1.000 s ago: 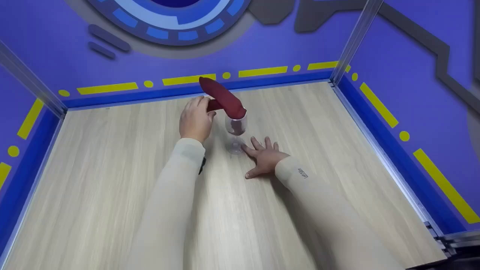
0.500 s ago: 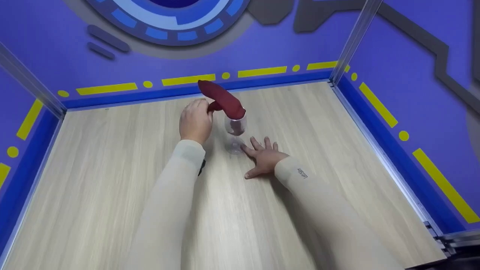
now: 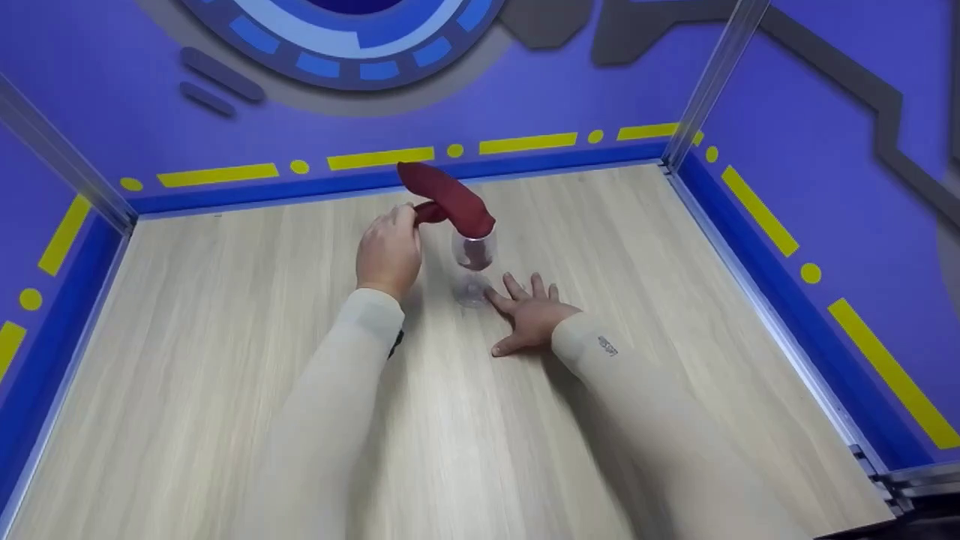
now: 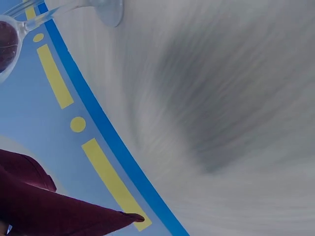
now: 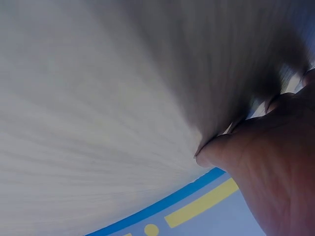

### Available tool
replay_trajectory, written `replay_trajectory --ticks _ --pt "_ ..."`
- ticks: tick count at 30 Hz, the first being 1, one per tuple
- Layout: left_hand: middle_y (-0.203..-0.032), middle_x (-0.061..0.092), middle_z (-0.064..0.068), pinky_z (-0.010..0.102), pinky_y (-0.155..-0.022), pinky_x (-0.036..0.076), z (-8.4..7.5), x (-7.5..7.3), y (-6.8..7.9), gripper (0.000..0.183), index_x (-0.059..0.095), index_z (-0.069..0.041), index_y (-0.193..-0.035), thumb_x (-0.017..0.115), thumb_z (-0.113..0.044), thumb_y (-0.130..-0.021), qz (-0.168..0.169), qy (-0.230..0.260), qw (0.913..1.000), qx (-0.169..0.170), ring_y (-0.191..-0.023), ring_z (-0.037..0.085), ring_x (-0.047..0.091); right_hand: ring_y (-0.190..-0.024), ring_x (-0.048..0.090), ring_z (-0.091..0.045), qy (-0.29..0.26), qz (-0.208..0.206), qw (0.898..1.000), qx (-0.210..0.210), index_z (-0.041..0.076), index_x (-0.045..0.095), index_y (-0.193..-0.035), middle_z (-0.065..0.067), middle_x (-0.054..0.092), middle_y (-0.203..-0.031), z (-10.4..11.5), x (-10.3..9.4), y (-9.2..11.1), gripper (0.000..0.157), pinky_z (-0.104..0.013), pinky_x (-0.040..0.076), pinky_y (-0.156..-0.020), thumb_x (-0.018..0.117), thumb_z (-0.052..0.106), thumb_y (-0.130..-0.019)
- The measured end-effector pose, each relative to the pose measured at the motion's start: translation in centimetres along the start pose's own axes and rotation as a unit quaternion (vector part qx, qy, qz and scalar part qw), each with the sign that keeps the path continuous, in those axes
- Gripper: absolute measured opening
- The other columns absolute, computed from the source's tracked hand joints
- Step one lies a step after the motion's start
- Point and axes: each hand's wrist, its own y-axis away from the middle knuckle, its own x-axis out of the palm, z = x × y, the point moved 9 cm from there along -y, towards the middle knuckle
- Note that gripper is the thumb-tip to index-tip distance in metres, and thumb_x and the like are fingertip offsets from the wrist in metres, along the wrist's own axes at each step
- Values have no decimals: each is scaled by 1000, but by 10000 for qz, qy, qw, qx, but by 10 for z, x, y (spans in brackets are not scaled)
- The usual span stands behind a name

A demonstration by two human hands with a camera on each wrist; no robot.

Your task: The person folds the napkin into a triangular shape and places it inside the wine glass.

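A clear stemmed wine glass (image 3: 471, 292) stands upright on the table, with a dark red folded cloth napkin (image 3: 454, 201) tucked into its bowl. The napkin's long part leans up and to the left above the rim. My left hand (image 3: 388, 253) pinches a shorter piece of it, left of the glass. In the left wrist view, the napkin (image 4: 54, 204) points across the lower left and the glass's stem (image 4: 61, 9) shows at the top. Fingers spread, my right hand (image 3: 534, 319) rests on the table, its index fingertip at the glass's foot.
The wood-grain table (image 3: 225, 360) meets a blue-purple back wall (image 3: 360, 139) with yellow marks. A similar right wall (image 3: 847, 247) and a left wall enclose the sides, with metal posts (image 3: 712, 82) at the corners.
My left hand has drawn back slightly toward me, still holding the napkin piece. The napkin's upper tip has sunk a little. The glass and my right hand have stayed put.
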Motion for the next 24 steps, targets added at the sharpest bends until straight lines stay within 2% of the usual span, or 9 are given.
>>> replay_trajectory --ticks 3,9,16,18,21,23,24 --pt "-91 66 7 40 -76 51 1 -1 4 14 57 -11 -100 46 -19 -97 -71 18 10000 64 -79 25 62 -138 -6 -50 6 12 10000 -2 41 2 -147 -5 -5 -157 1 0 0 109 -68 5 -106 57 81 -61" --pt "-88 69 9 43 -65 52 1 -4 9 14 56 -11 -102 43 -17 -98 -233 -20 9995 216 -74 26 66 -137 -7 -51 19 88 10000 13 40 2 -147 -6 -5 -157 1 1 -2 109 -69 5 -105 57 81 -62" --pt "-102 70 7 40 -74 54 -3 -6 12 22 58 -13 -112 41 -14 -98 -316 -87 9988 369 -85 24 68 -138 -4 -50 -19 205 9996 185 41 4 -147 -6 -2 -157 3 -3 -1 109 -66 10 -107 62 77 -62" --pt "-106 69 6 39 -78 54 -4 -7 11 24 59 -14 -114 41 -13 -99 -348 -95 9984 430 -89 23 68 -138 1 -49 75 168 9996 232 38 8 -148 -7 2 -157 5 -7 -1 109 -64 14 -108 64 75 -63" --pt "-109 69 5 38 -83 53 -5 -6 11 25 59 -13 -116 42 -13 -98 -355 -103 9980 509 -94 22 67 -138 11 -48 461 116 9986 213 23 16 -150 -12 13 -156 15 -15 1 108 -63 20 -106 66 70 -66" --pt "-109 69 5 37 -84 53 -5 -7 11 25 60 -13 -116 42 -12 -98 -439 -133 9972 590 -96 21 67 -134 29 -44 773 111 9969 92 11 33 -144 -15 32 -149 29 -26 8 96 -59 30 -104 66 64 -71" --pt "-109 69 5 37 -85 52 -6 -7 11 25 60 -13 -116 42 -12 -98 -471 -155 9968 624 -97 21 67 -127 41 -41 928 149 9956 -51 6 45 -136 -16 44 -140 38 -33 13 83 -56 36 -100 65 59 -75"
